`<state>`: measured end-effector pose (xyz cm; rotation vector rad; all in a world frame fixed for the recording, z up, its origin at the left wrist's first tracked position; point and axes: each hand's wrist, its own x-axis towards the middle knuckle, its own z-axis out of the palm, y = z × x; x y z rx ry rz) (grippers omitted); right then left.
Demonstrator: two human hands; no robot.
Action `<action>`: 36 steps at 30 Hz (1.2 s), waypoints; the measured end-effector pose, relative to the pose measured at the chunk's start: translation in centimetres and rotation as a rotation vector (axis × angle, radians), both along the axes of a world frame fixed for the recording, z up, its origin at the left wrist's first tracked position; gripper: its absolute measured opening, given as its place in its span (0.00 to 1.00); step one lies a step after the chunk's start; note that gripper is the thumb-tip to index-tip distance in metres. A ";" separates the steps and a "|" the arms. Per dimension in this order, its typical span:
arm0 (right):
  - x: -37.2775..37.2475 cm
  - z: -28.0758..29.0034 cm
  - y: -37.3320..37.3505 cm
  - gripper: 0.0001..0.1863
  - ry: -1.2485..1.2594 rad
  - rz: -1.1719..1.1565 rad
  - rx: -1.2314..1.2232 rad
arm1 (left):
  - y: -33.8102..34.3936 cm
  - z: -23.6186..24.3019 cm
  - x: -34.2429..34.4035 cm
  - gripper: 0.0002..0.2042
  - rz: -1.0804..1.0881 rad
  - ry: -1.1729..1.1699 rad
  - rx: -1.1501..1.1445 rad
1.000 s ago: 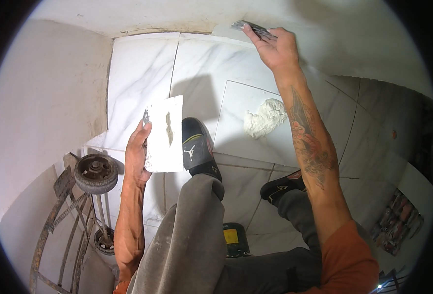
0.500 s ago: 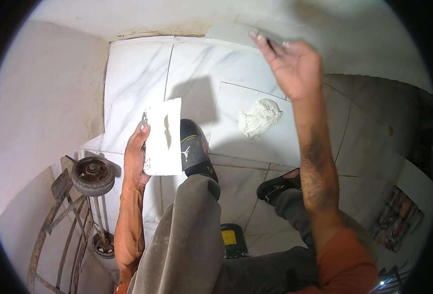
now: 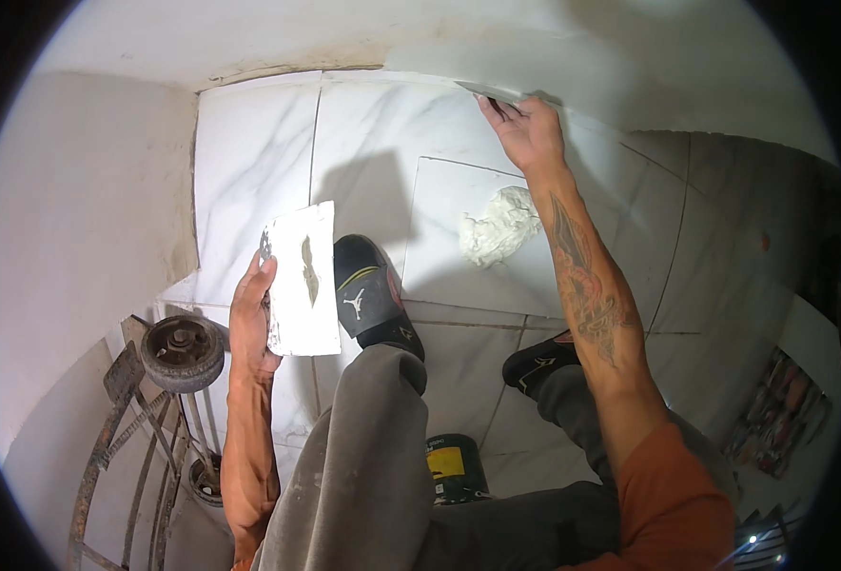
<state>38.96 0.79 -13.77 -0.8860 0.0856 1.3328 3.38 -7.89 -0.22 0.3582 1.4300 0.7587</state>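
Observation:
My left hand [image 3: 251, 314] is closed around the side of a flat rectangular trowel [image 3: 289, 309]. White putty coats the trowel's face, apart from a bare grey-brown streak near its middle. At the far side, my right hand [image 3: 535, 143] grips a second trowel [image 3: 485, 91], whose thin blade lies along the foot of the wall [image 3: 420, 38]. Most of that blade and its handle are hidden by the fingers and the angle. A lump of white putty [image 3: 498, 226] rests on a pale square board or tile [image 3: 440, 271], left of my right forearm.
A rusty hand truck [image 3: 126, 428] with black wheels lies against the left wall. A dark bucket with a yellow label [image 3: 457, 466] stands between my legs. My slippered feet are on the marbled tile floor [image 3: 249, 171]. At right sits a colourful patterned item [image 3: 777, 409].
My right hand has moved left and slightly nearer, and the trowel blade in it is now visible at the wall's foot. My left hand and its trowel have shifted slightly left and nearer.

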 end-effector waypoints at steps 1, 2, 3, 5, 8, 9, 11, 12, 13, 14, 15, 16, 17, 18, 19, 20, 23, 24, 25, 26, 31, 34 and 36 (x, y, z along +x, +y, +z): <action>0.1 0.0 0.2 0.19 0.001 -0.002 0.000 | 0.1 0.2 0.2 0.23 -0.014 -0.016 0.009; 0.1 0.0 0.4 0.19 0.001 -0.001 -0.004 | 0.2 0.3 0.4 0.23 -0.029 -0.034 0.020; 0.2 0.1 0.5 0.19 0.001 0.000 -0.008 | 0.3 0.2 0.5 0.23 -0.031 -0.035 0.020; 0.0 0.4 0.6 0.19 -0.007 -0.006 -0.020 | 0.2 0.0 0.5 0.23 -0.042 -0.047 0.031; -0.3 0.8 0.6 0.19 -0.016 0.004 -0.039 | 0.0 -0.3 0.4 0.22 -0.022 -0.001 0.000; -0.2 0.8 0.5 0.19 -0.020 0.016 -0.045 | 0.1 -0.4 0.8 0.22 -0.022 -0.006 -0.003; -0.1 1.4 -0.4 0.19 -0.020 0.073 -0.066 | 0.7 0.1 1.6 0.23 -0.072 -0.062 0.015; -0.4 1.9 -1.0 0.19 -0.017 0.130 -0.084 | 1.0 -0.2 1.6 0.23 -0.060 -0.050 0.014; -0.5 2.4 -1.9 0.19 -0.007 0.143 -0.085 | 1.5 -0.9 1.5 0.23 -0.099 -0.084 0.023; -0.3 3.2 -3.0 0.19 -0.068 0.256 -0.124 | 2.1 -1.8 1.7 0.23 -0.141 -0.126 0.034; -0.8 4.0 -3.9 0.19 -0.116 0.376 -0.157 | 2.5 -2.2 1.4 0.23 -0.125 -0.107 0.035; -1.2 4.8 -4.7 0.19 -0.101 0.394 -0.153 | 2.9 -2.6 1.2 0.22 -0.144 -0.113 0.050; -1.3 6.0 -5.6 0.18 -0.167 0.502 -0.077 | 3.3 -3.2 1.3 0.21 -0.167 -0.129 0.067; -1.8 7.0 -6.2 0.17 -0.227 0.611 0.003 | 3.7 -3.5 1.2 0.21 -0.153 -0.117 0.067; -2.6 8.1 -6.5 0.17 -0.215 0.625 0.009 | 4.0 -3.7 1.1 0.20 -0.172 -0.141 0.061; -3.2 9.3 -6.7 0.16 -0.366 0.645 -0.042 | 4.2 -4.0 1.2 0.19 -0.194 -0.174 0.055; -4.1 13.8 -6.3 0.14 -0.824 0.901 -0.128 | 4.7 -3.6 1.8 0.18 -0.168 -0.191 0.056; -4.1 15.2 -5.8 0.14 -1.153 1.114 -0.171 | 4.9 -3.6 1.9 0.18 -0.171 -0.203 0.053; -4.6 16.1 -5.3 0.14 -1.331 1.311 -0.226 | 4.9 -3.6 1.8 0.17 -0.175 -0.200 0.059; -5.3 16.3 -5.4 0.14 -1.331 1.315 -0.220 | 5.0 -3.5 1.7 0.17 -0.169 -0.197 0.060; -6.8 16.2 -5.6 0.18 -1.989 0.967 0.929 | 5.3 -3.5 2.1 0.18 -0.218 -0.218 0.063; -7.3 16.5 -5.6 0.19 -2.045 1.002 1.038 | 5.7 -2.9 2.0 0.19 -0.282 -0.204 0.074; -7.4 16.6 -5.5 0.19 -2.070 1.008 1.092 | 5.7 -2.3 2.2 0.21 -0.287 -0.192 0.082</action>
